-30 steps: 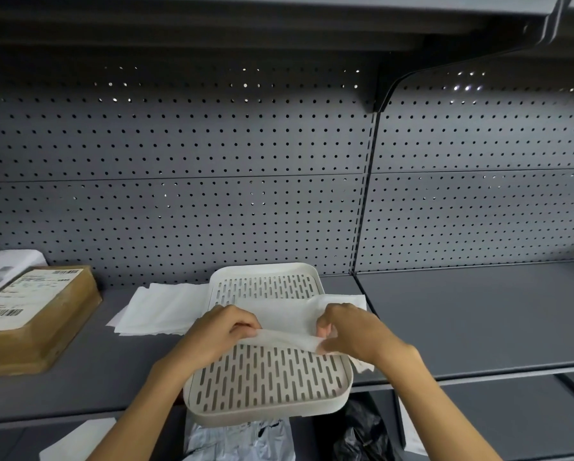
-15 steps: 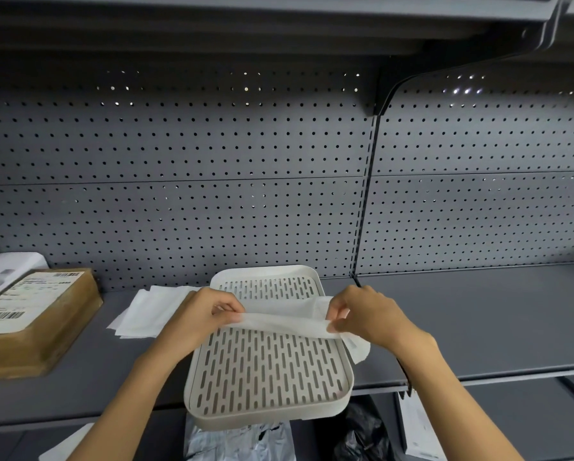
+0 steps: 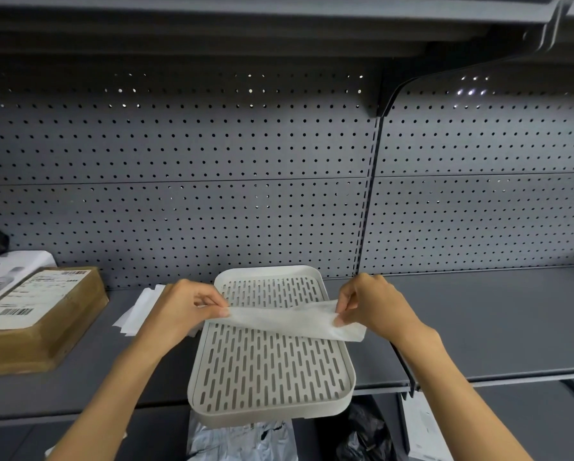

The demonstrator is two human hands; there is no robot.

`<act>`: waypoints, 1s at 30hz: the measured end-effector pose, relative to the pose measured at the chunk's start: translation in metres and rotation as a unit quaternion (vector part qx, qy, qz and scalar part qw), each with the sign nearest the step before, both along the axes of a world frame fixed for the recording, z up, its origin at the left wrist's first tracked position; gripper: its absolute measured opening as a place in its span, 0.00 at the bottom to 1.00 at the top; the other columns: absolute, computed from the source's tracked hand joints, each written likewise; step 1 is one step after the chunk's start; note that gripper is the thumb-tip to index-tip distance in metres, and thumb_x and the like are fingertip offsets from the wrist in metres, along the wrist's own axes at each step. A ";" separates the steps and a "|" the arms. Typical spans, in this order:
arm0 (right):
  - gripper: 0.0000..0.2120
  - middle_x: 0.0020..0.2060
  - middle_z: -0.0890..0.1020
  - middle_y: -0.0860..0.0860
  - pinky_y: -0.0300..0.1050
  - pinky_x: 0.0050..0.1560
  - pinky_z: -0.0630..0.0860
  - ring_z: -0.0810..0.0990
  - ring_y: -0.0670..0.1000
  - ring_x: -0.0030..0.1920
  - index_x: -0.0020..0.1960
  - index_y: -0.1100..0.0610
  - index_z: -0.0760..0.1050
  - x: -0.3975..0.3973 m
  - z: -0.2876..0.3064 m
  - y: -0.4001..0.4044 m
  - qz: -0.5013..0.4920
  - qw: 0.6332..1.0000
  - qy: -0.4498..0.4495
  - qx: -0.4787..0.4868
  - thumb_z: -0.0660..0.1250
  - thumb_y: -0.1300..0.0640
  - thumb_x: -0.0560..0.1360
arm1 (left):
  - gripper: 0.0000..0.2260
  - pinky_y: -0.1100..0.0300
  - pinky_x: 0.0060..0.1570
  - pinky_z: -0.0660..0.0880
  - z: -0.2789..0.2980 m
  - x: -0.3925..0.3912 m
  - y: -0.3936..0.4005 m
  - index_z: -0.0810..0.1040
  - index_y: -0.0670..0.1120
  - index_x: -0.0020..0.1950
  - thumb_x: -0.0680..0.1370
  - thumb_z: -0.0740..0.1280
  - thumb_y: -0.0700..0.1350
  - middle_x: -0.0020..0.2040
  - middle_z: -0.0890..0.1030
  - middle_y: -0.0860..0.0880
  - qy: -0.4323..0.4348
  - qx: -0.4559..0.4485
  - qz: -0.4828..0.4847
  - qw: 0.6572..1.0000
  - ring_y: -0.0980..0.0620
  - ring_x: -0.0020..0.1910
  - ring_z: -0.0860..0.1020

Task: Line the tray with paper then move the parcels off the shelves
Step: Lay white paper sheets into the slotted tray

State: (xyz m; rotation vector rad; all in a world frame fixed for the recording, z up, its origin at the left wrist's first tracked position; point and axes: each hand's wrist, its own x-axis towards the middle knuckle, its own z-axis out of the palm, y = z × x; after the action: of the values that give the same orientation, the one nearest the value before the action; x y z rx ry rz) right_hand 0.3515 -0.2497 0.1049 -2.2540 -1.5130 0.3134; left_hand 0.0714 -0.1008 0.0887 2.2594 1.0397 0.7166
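**Hands, 2, stretching liner sheet over tray**

Left hand [image 3: 182, 311]: thumb and fingers pinch the left end of the paper sheet [image 3: 289, 319]. Right hand [image 3: 372, 307]: pinches the right end. Sheet held taut above the tray [image 3: 342, 395], across its middle, apparently clear of the floor.

Step in hand: lining, judged barely begun; slotted floor bare throughout. Next move calls for lowering the sheet flat, squaring it to the rim and releasing both ends evenly, as thin paper may crease or drift.

Tray: pale plastic, rectangular, rounded corners, raised rim, rows of long slots; sits at the shelf [image 3: 478, 327] front edge, slightly overhanging.

Paper: white, thin, soft, faintly translucent. Spare paper stack [image 3: 142, 307] lies just left of the tray.

Parcels: 1 brown cardboard parcel [image 3: 42, 324], flat, labelled, at the shelf's left end; white box [image 3: 9, 274] behind it. Neither moved yet.
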 end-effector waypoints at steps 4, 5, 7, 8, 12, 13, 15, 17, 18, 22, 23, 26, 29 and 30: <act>0.11 0.36 0.86 0.47 0.48 0.49 0.82 0.85 0.50 0.43 0.32 0.50 0.81 -0.001 0.002 -0.001 0.004 1.000 0.023 0.002 0.84 0.56 0.62 | 0.07 0.65 0.41 0.75 -0.002 -0.002 0.000 0.86 0.53 0.36 0.68 0.80 0.42 0.34 0.85 0.59 -0.002 0.002 0.008 1.000 0.61 0.36 0.82; 0.12 0.35 0.85 0.47 0.48 0.49 0.82 0.85 0.50 0.43 0.31 0.50 0.80 -0.002 0.002 -0.001 0.004 1.000 0.026 0.003 0.84 0.56 0.61 | 0.08 0.63 0.41 0.77 -0.002 -0.002 0.000 0.85 0.53 0.35 0.68 0.80 0.42 0.34 0.85 0.59 -0.002 0.001 0.009 1.000 0.61 0.36 0.82; 0.13 0.35 0.84 0.47 0.47 0.50 0.81 0.84 0.49 0.44 0.30 0.49 0.79 0.000 0.003 -0.001 0.005 0.999 0.039 0.001 0.84 0.55 0.62 | 0.08 0.59 0.38 0.79 -0.003 -0.002 -0.001 0.85 0.53 0.34 0.68 0.80 0.42 0.34 0.85 0.57 -0.006 -0.004 0.020 1.000 0.60 0.36 0.82; 0.13 0.35 0.84 0.46 0.47 0.51 0.80 0.83 0.48 0.45 0.30 0.48 0.79 0.002 0.003 -0.002 0.007 0.999 0.050 -0.004 0.84 0.55 0.62 | 0.09 0.58 0.36 0.79 -0.004 -0.002 -0.001 0.84 0.53 0.33 0.67 0.81 0.42 0.34 0.85 0.55 -0.010 -0.008 0.029 0.999 0.59 0.35 0.82; 0.10 0.36 0.84 0.43 0.39 0.53 0.76 0.80 0.44 0.47 0.33 0.46 0.83 0.008 -0.001 -0.002 0.035 0.993 0.108 -0.035 0.80 0.56 0.70 | 0.13 0.56 0.41 0.73 -0.008 0.000 -0.002 0.80 0.54 0.37 0.62 0.83 0.46 0.39 0.82 0.52 0.000 -0.029 0.016 0.999 0.52 0.41 0.79; 0.09 0.37 0.85 0.42 0.34 0.51 0.74 0.80 0.42 0.47 0.36 0.46 0.85 0.007 -0.002 -0.002 0.043 0.992 0.116 -0.040 0.78 0.58 0.72 | 0.15 0.56 0.46 0.71 -0.009 0.003 -0.006 0.80 0.57 0.40 0.61 0.83 0.52 0.44 0.81 0.55 0.021 -0.031 0.000 0.999 0.56 0.45 0.78; 0.07 0.40 0.86 0.43 0.23 0.44 0.71 0.80 0.38 0.44 0.44 0.52 0.87 0.000 -0.001 -0.001 0.068 0.989 0.118 -0.052 0.73 0.62 0.75 | 0.25 0.53 0.60 0.68 -0.011 0.015 -0.017 0.78 0.63 0.50 0.58 0.75 0.71 0.53 0.79 0.63 0.067 -0.020 -0.034 0.997 0.66 0.55 0.75; 0.11 0.43 0.87 0.47 0.22 0.41 0.72 0.80 0.38 0.42 0.49 0.56 0.87 -0.008 0.000 0.002 0.093 0.987 0.118 -0.059 0.68 0.66 0.77 | 0.30 0.47 0.70 0.62 -0.013 0.032 -0.030 0.76 0.66 0.56 0.60 0.63 0.80 0.59 0.77 0.68 0.077 0.001 -0.078 0.994 0.67 0.63 0.72; 0.12 0.44 0.87 0.48 0.23 0.41 0.73 0.80 0.39 0.42 0.50 0.56 0.87 -0.012 0.000 0.005 0.106 0.985 0.123 -0.063 0.67 0.68 0.77 | 0.29 0.45 0.72 0.60 -0.014 0.041 -0.037 0.76 0.67 0.57 0.62 0.61 0.79 0.60 0.77 0.70 0.067 0.012 -0.098 0.993 0.67 0.65 0.71; 0.20 0.45 0.88 0.50 0.37 0.54 0.80 0.85 0.45 0.48 0.49 0.53 0.88 -0.020 -0.001 0.010 0.151 0.975 0.144 -0.078 0.63 0.73 0.75 | 0.19 0.46 0.69 0.67 -0.020 0.071 -0.056 0.79 0.61 0.55 0.67 0.73 0.66 0.55 0.81 0.67 -0.007 0.027 -0.127 0.991 0.66 0.60 0.76; 0.22 0.43 0.88 0.48 0.41 0.55 0.80 0.84 0.44 0.47 0.49 0.52 0.88 -0.020 -0.002 0.010 0.154 0.973 0.154 -0.082 0.62 0.74 0.74 | 0.18 0.47 0.66 0.69 -0.022 0.076 -0.060 0.79 0.59 0.53 0.67 0.75 0.61 0.52 0.82 0.65 -0.014 0.031 -0.129 0.991 0.65 0.57 0.78; 0.20 0.37 0.86 0.43 0.41 0.53 0.80 0.82 0.39 0.41 0.49 0.53 0.88 -0.015 -0.007 0.008 0.161 0.967 0.179 -0.089 0.66 0.74 0.73 | 0.15 0.56 0.58 0.75 -0.026 0.082 -0.067 0.78 0.55 0.49 0.67 0.79 0.55 0.43 0.84 0.59 -0.033 0.024 -0.126 0.991 0.62 0.48 0.81; 0.11 0.39 0.87 0.46 0.45 0.59 0.80 0.83 0.40 0.42 0.49 0.53 0.88 -0.009 -0.008 0.002 0.170 0.962 0.200 -0.076 0.74 0.67 0.72 | 0.09 0.64 0.51 0.75 -0.028 0.081 -0.069 0.80 0.53 0.43 0.69 0.79 0.51 0.40 0.84 0.57 -0.023 0.001 -0.145 0.989 0.60 0.45 0.81; 0.10 0.39 0.87 0.46 0.44 0.59 0.80 0.83 0.40 0.42 0.48 0.53 0.88 -0.007 -0.008 0.001 0.173 0.961 0.205 -0.072 0.76 0.66 0.72 | 0.07 0.64 0.51 0.75 -0.030 0.081 -0.069 0.81 0.53 0.42 0.70 0.78 0.49 0.40 0.84 0.56 -0.017 -0.002 -0.153 0.988 0.60 0.45 0.81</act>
State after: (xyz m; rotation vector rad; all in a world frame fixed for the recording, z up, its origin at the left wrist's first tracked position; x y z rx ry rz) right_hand 0.3443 -0.2490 0.0970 -1.8538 -1.6825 0.9567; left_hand 0.1523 -0.1699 0.0592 2.3234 0.6562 0.6188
